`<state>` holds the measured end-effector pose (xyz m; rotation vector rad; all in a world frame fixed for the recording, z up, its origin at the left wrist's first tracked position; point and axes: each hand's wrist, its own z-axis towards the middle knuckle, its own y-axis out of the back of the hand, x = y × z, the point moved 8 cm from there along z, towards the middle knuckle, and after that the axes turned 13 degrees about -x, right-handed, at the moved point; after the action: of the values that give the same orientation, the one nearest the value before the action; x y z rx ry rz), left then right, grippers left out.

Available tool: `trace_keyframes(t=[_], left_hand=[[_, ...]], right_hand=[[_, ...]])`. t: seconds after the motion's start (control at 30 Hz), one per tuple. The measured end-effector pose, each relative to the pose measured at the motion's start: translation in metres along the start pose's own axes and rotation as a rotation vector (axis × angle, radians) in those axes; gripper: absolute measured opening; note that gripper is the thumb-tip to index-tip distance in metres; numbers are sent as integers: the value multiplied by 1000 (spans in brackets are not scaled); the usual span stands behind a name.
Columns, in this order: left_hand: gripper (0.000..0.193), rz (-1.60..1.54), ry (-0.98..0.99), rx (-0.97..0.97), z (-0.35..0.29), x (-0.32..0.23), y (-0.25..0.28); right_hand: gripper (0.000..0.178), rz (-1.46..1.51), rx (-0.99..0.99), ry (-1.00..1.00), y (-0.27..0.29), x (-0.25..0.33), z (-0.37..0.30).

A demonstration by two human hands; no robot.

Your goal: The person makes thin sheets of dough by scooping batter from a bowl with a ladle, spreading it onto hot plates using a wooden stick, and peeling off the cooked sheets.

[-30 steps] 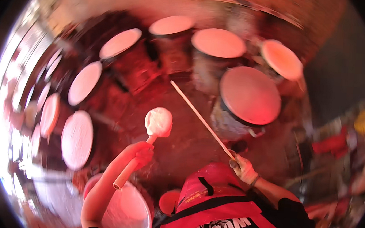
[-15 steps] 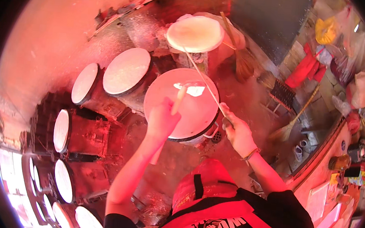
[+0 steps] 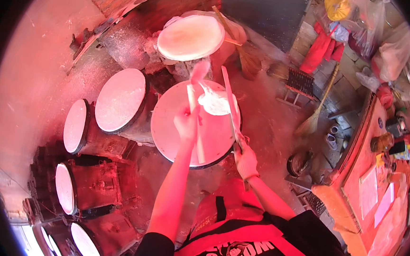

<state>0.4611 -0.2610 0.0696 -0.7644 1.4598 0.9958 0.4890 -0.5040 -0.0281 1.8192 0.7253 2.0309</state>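
In front of me is a round flat griddle (image 3: 169, 135) with a dark rim. A glossy white wet patch (image 3: 215, 103) lies on its far right part. My left hand (image 3: 184, 125), above the griddle, is closed round a long wooden-handled tool (image 3: 192, 97). That tool's far head is blurred, and a thin white streak runs from beside it to the patch. At the griddle's right edge, my right hand (image 3: 245, 162) grips a long narrow spatula (image 3: 230, 92). Its blade points away from me, alongside the white patch.
Another round plate with a pale disc (image 3: 191, 37) stands beyond the griddle. Several drum-like stoves with round pale tops, such as this plate (image 3: 121, 100), curve along the left. Brooms (image 3: 250, 64) and a stool (image 3: 299, 87) are at right, with a cluttered counter (image 3: 347, 204) nearer.
The white patch has grown. My left hand's tool head has moved farther away over the griddle's far edge. The right spatula has swung from pointing up-left to nearly straight ahead. My view has shifted.
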Motion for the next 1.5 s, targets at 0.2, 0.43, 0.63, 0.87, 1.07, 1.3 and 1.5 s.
trace_keyframes(t=[0.2,0.43,0.63,0.87,1.07,1.3,1.5], left_hand=[[29,-493,181,247,2,-59,45],[30,-287,328,346,-55,-3,157],[26,-180,478,159,-115,72,254],[29,-256,534,-39,-155,113,320],[18,-221,578,-68,-171,131,328],[12,-233,555,-113,-180,125,308],[28,-328,596,-243,-192,122,286]], right_hand=[[38,789,239,-640,-36,23,-13],[35,873,-63,-747,-53,22,-93],[39,796,-104,-455,-120,61,-47],[41,787,373,-464,-89,96,-71],[39,680,120,-484,-71,25,-62],[39,593,151,-338,-111,66,-13],[32,582,603,-419,-63,91,-42]])
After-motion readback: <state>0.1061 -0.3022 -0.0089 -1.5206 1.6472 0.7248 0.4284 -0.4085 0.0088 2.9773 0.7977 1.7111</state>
